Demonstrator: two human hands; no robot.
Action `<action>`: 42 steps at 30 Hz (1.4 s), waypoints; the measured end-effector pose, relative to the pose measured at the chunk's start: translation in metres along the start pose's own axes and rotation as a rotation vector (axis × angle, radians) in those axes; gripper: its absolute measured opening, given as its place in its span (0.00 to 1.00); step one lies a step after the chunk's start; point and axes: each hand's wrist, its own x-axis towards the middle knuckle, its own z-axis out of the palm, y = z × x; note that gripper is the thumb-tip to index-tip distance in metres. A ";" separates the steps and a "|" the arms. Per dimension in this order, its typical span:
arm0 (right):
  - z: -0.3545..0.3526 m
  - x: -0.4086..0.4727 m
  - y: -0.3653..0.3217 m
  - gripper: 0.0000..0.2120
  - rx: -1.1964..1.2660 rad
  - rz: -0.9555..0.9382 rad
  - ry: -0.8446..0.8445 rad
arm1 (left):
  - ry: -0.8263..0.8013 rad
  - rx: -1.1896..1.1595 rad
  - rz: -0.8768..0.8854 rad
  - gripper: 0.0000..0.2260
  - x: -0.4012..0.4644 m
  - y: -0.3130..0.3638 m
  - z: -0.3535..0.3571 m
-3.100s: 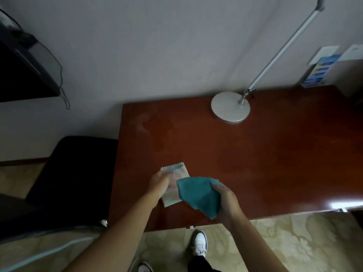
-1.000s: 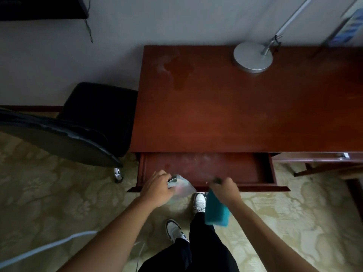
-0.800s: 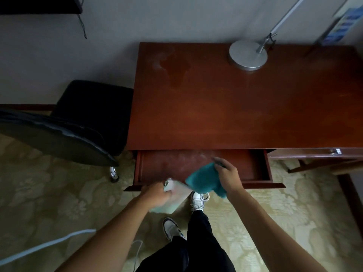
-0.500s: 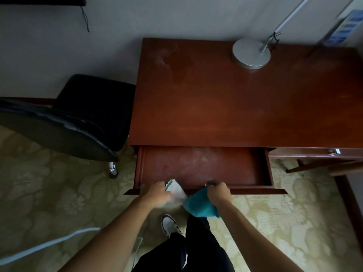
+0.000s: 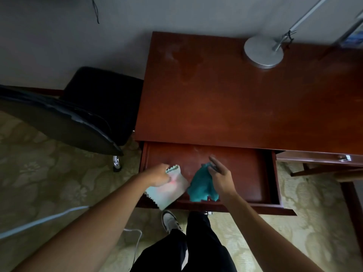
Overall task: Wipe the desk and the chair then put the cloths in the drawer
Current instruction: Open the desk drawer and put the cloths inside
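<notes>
The red-brown desk (image 5: 245, 99) has its wide drawer (image 5: 245, 169) pulled open. A teal cloth (image 5: 201, 185) lies crumpled inside the drawer near its front edge. My right hand (image 5: 220, 175) hovers just over it with fingers spread, holding nothing. My left hand (image 5: 158, 174) grips a pale cloth with zigzag edges (image 5: 169, 190), which hangs over the drawer's front left rim. The black chair (image 5: 82, 108) stands left of the desk.
A silver lamp base (image 5: 263, 51) sits at the desk's back right, its arm rising up and right. A white cable (image 5: 45, 218) runs across the patterned carpet at lower left. My legs and a shoe (image 5: 170, 221) are below the drawer front.
Both hands moved from the drawer's front edge into the drawer. My right hand opened and let the teal cloth drop inside. The pale cloth stays in my left hand.
</notes>
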 end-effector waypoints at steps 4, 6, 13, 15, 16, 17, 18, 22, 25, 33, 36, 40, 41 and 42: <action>0.004 0.012 -0.004 0.20 0.029 0.007 -0.064 | -0.072 0.005 -0.031 0.27 0.007 0.003 -0.010; 0.003 0.016 -0.001 0.19 0.025 0.007 -0.059 | -0.114 0.027 -0.041 0.25 0.009 0.003 -0.015; -0.005 0.025 -0.004 0.22 0.081 0.028 -0.004 | -0.061 0.114 -0.026 0.29 0.022 -0.002 -0.036; -0.009 0.030 -0.002 0.31 -0.011 0.035 -0.023 | 0.119 0.232 0.012 0.35 0.031 -0.007 -0.034; -0.011 0.032 0.001 0.34 -0.137 0.043 -0.037 | 0.194 0.296 0.013 0.36 0.032 -0.006 -0.030; -0.013 0.032 0.004 0.35 -0.303 0.058 -0.041 | 0.254 0.352 0.013 0.36 0.034 -0.006 -0.025; -0.015 0.032 0.005 0.36 -0.475 0.070 -0.026 | 0.302 0.394 0.021 0.35 0.033 -0.004 -0.018; -0.011 0.022 0.016 0.29 -0.842 -0.017 -0.071 | 0.290 0.408 0.053 0.22 0.026 -0.008 0.016; 0.000 0.006 0.032 0.27 -0.877 -0.066 -0.347 | 0.024 0.259 0.071 0.20 0.015 -0.015 0.041; 0.007 -0.005 0.045 0.30 -1.299 -0.317 -0.569 | -0.028 0.284 0.120 0.21 0.003 -0.017 0.060; 0.012 -0.013 0.040 0.21 -1.371 -0.479 -0.511 | -0.014 0.449 0.122 0.18 0.001 -0.005 0.058; 0.018 -0.018 0.039 0.13 -1.424 -0.635 -0.269 | 0.078 0.569 0.065 0.21 0.000 0.004 0.056; 0.020 -0.019 0.037 0.14 -1.427 -0.608 -0.202 | 0.106 0.559 0.045 0.21 0.001 0.004 0.056; 0.023 -0.020 0.032 0.14 -1.421 -0.519 -0.170 | 0.134 0.525 0.025 0.21 0.001 0.005 0.055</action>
